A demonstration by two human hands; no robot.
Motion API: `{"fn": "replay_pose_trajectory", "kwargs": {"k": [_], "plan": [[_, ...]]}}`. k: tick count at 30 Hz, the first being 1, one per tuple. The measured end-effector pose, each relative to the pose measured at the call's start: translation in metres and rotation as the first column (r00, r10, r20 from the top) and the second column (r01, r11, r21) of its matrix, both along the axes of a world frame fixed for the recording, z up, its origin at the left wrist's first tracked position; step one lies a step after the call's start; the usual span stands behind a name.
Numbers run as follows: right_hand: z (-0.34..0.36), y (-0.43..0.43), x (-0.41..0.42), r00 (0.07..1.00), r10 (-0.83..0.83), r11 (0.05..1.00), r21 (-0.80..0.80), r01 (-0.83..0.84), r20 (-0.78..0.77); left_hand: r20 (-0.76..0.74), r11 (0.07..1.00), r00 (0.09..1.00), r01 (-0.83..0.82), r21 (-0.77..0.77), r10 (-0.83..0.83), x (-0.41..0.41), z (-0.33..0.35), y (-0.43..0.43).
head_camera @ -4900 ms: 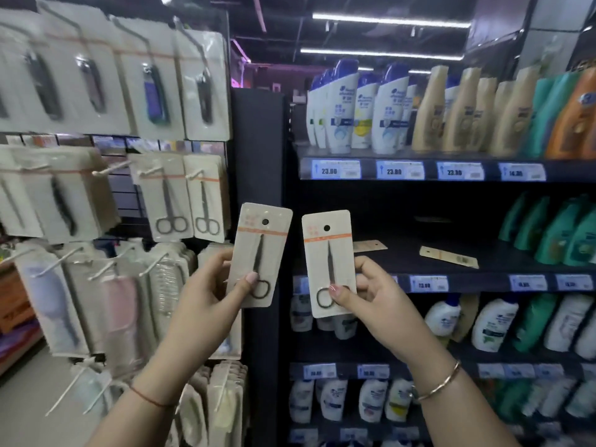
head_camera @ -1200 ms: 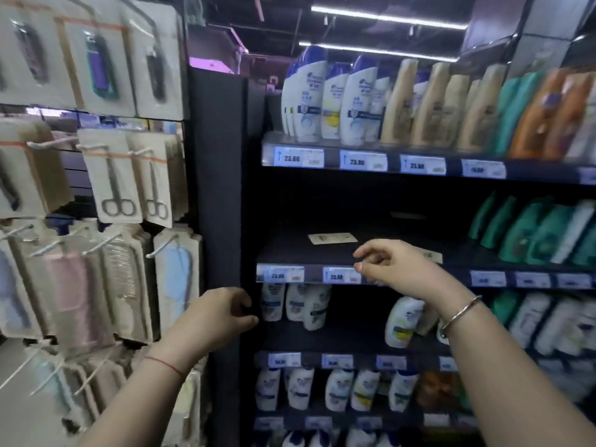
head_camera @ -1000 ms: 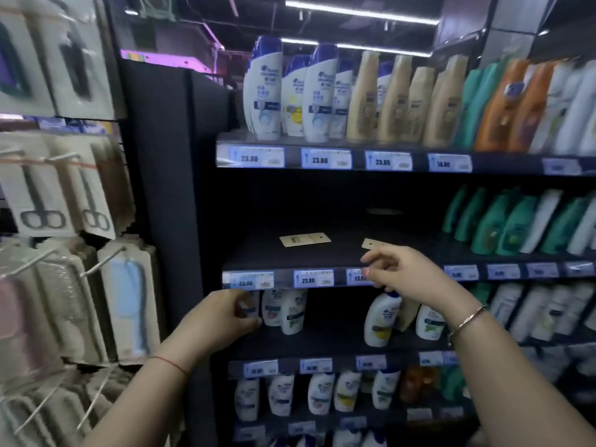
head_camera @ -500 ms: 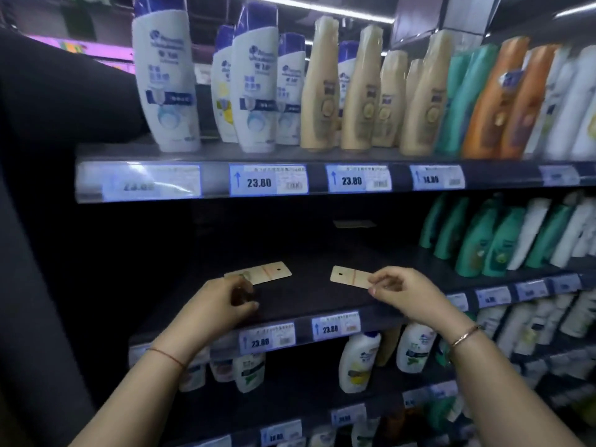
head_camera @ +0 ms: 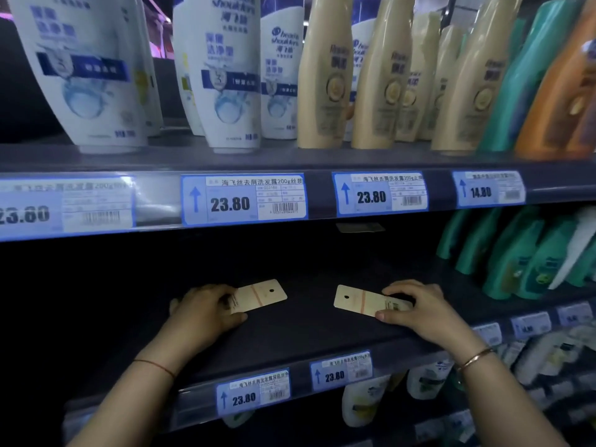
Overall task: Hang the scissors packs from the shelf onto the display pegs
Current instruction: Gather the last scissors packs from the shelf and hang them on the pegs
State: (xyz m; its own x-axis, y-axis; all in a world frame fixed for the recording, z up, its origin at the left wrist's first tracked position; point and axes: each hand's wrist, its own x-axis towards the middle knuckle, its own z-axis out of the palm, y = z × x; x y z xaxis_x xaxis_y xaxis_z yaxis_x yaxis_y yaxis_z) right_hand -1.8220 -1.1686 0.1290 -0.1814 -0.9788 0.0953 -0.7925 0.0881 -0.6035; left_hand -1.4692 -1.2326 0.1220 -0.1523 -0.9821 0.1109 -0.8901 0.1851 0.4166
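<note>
Two scissors packs lie flat, backs up, on the dark middle shelf (head_camera: 290,330). The left pack (head_camera: 263,295) is a beige card with an orange stripe and a hang hole; my left hand (head_camera: 206,309) has its fingers closed around the card's near end. The right pack (head_camera: 361,300) looks the same, and my right hand (head_camera: 416,309) pinches its barcode end between thumb and fingers. Both cards still rest on the shelf. A third card (head_camera: 359,227) lies far back in shadow. The display pegs are out of view.
White shampoo bottles (head_camera: 222,75) and beige bottles (head_camera: 325,79) stand on the upper shelf close above. Green bottles (head_camera: 516,256) crowd the right of the middle shelf. Price labels (head_camera: 253,393) line the shelf edges. More bottles sit below.
The view has swung right and moved in close, away from the pegs. Both hands reached onto the shelf and closed on the two packs.
</note>
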Motion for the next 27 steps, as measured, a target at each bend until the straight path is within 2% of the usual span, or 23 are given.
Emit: {"fn": "replay_pose_trajectory", "kwargs": {"k": [4,7,13,21,27], "plan": [[-0.001,-0.002,-0.001,0.997,-0.011,0.999,0.037,0.008,0.071,-0.011,1.0,1.0,-0.012,-0.017,0.012,0.0,-0.001,-0.003],[-0.003,-0.001,0.0,0.998,0.001,0.999,0.051,-0.004,0.055,-0.042,1.0,0.999,0.0,-0.009,-0.001,0.002,-0.003,-0.005],[-0.007,-0.002,-0.001,0.999,-0.004,1.0,0.021,0.003,0.048,-0.208,0.996,0.974,0.081,-0.039,-0.088,0.002,-0.004,-0.003],[0.002,-0.001,0.034,0.96,0.043,0.984,-0.181,0.008,0.278,-0.324,0.965,0.926,0.122,-0.232,-0.195,-0.011,0.005,0.01],[0.005,0.013,0.066,0.898,0.107,0.976,-0.218,-0.013,0.427,-0.372,0.95,0.889,0.177,-0.257,-0.266,-0.03,0.01,0.03]]}}
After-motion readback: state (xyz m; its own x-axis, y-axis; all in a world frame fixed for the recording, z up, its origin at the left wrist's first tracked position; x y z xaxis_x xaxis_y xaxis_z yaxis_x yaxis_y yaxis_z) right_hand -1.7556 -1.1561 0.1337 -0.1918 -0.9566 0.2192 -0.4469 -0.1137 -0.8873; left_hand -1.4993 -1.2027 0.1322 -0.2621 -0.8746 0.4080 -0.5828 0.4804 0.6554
